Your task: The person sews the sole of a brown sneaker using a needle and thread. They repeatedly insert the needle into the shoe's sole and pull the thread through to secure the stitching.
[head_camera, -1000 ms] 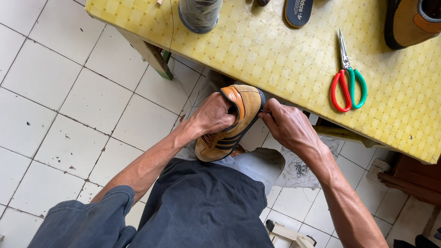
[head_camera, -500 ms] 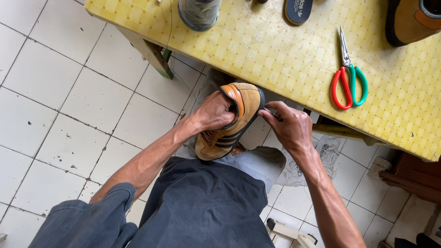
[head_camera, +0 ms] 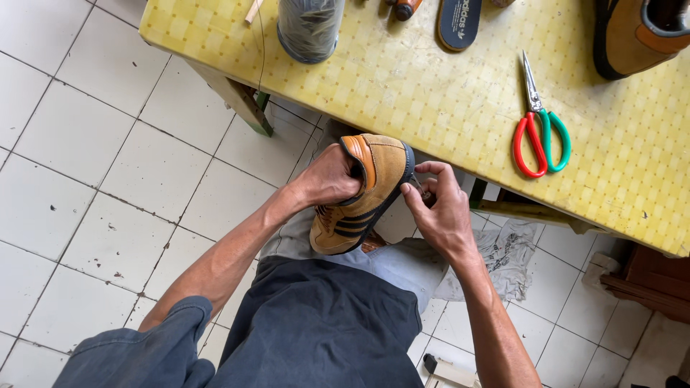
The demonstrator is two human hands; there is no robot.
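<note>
Right hand (head_camera: 440, 208) now drawn in, fingers pinching small tool at shoe (head_camera: 363, 192) heel edge, 3 o'clock side. Left hand (head_camera: 332, 179) clamps heel on lap. Risk: tool slips off sole, jabs left fingers.

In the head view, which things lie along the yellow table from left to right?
Wooden stick → dark cylindrical container → dark insole → scissors with red and green handles → tan shoe.

Tan, dark-striped shoe (head_camera: 363, 194); yellow-checked table (head_camera: 431, 93)
</note>
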